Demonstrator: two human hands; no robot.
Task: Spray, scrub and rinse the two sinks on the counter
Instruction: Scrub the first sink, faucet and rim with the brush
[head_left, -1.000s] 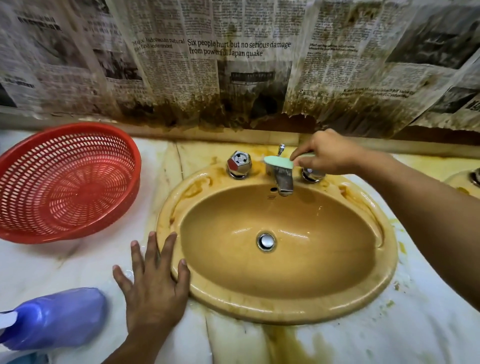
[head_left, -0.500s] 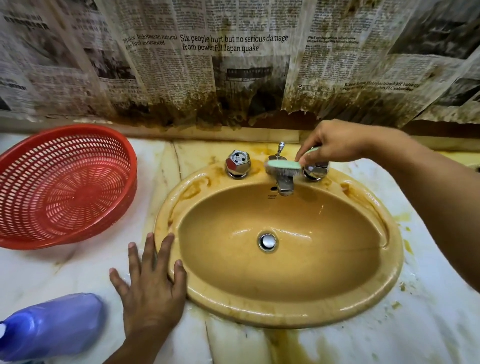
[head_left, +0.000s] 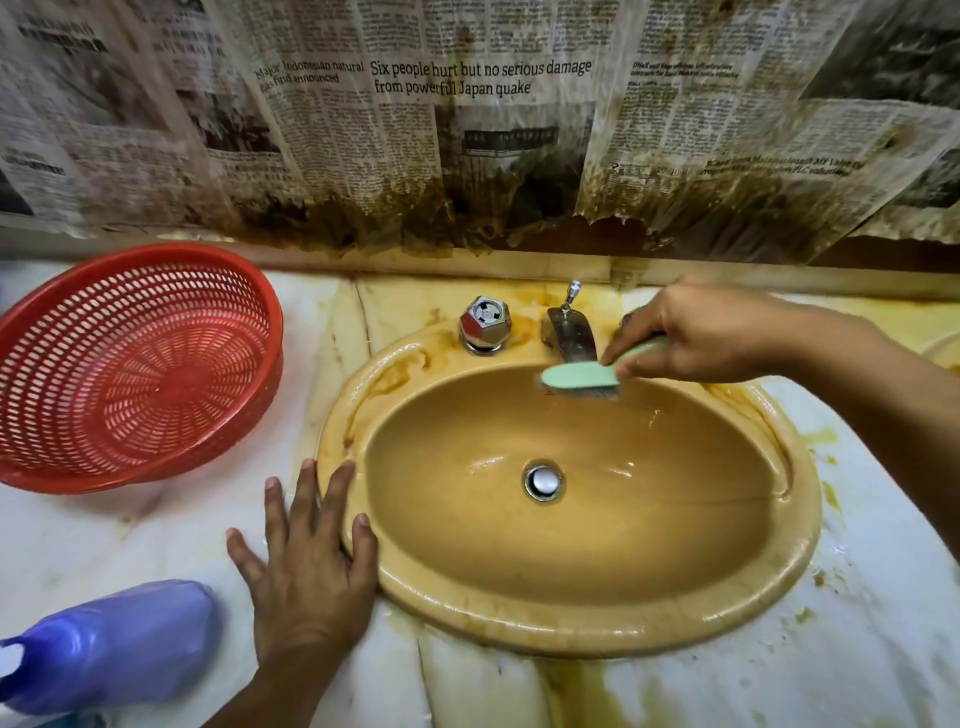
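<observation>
Sink, oval mustard basin, wet and brown-stained, sunk in white worktop, right hand gripping green brush at back rim beneath faucet, left hand flat, fingers spread, on front-left rim.

The right hand is bringing the green brush down off the top of the spout, where it was lying a second ago, and is holding it below the spout's tip at the back wall of the sink. The hand is now hiding nearly all of the right tap knob.
</observation>
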